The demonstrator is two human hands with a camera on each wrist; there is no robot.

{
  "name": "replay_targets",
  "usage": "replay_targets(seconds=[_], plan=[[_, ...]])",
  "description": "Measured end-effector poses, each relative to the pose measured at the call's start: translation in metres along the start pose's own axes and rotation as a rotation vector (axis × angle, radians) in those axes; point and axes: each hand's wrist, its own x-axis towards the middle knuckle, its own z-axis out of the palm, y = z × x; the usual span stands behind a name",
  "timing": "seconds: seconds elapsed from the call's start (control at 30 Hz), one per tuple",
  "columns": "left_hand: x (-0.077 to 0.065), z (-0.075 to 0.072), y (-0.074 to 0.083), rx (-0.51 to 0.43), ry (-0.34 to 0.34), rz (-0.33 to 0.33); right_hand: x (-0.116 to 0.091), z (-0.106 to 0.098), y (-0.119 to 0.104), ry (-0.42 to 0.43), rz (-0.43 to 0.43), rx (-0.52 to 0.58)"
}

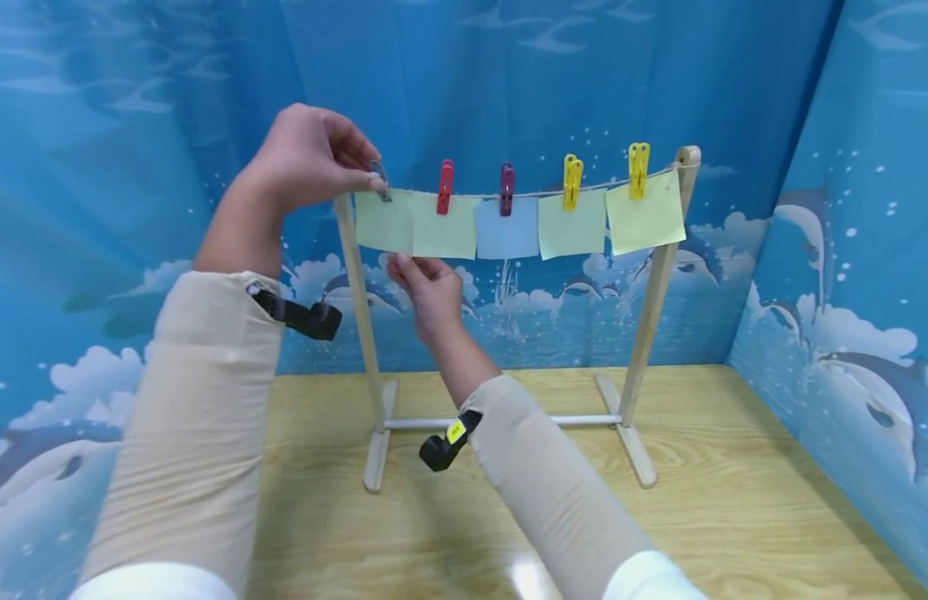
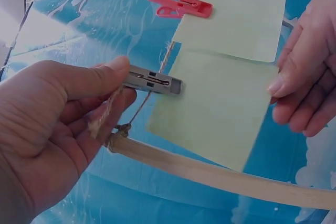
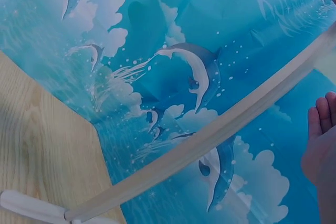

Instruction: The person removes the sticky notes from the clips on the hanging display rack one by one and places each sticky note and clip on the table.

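Note:
My left hand [image 1: 306, 162] pinches the handle end of a grey clothespin [image 2: 152, 81] between thumb and fingers. Its jaws overlap the string and the top edge of the leftmost pale green paper note [image 2: 215, 103]. Below, the right hand [image 1: 437, 296] pinches that note's bottom edge near the corner with thumb and forefinger. Beside it hangs another pale green note [image 1: 445, 235] under a red clothespin [image 1: 445, 187], the two papers slightly overlapping. In the right wrist view only part of a hand shows, at the right edge.
Farther right, a dark red clothespin [image 1: 506, 188] holds a blue note [image 1: 506, 229], and yellow clothespins [image 1: 572, 182] hold two more notes. The string [image 2: 168, 59] spans a wooden stand [image 1: 647, 321] on a wood-grain surface [image 1: 734, 483]. Behind is a blue dolphin-print curtain [image 1: 509, 75].

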Motion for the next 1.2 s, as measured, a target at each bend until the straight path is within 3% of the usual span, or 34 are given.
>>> replay_targets(seconds=[0.17,0.8,1.2], plan=[[-0.003,0.001,-0.003,-0.013,0.043,-0.012,-0.005,-0.008,0.003,0.023,0.023,-0.044],[-0.019,-0.005,-0.022,-0.171,0.181,0.051,-0.028,-0.042,0.026,0.03,0.043,-0.163],[-0.027,-0.007,-0.025,-0.244,0.202,0.071,-0.048,-0.069,0.028,0.023,0.077,-0.226]])
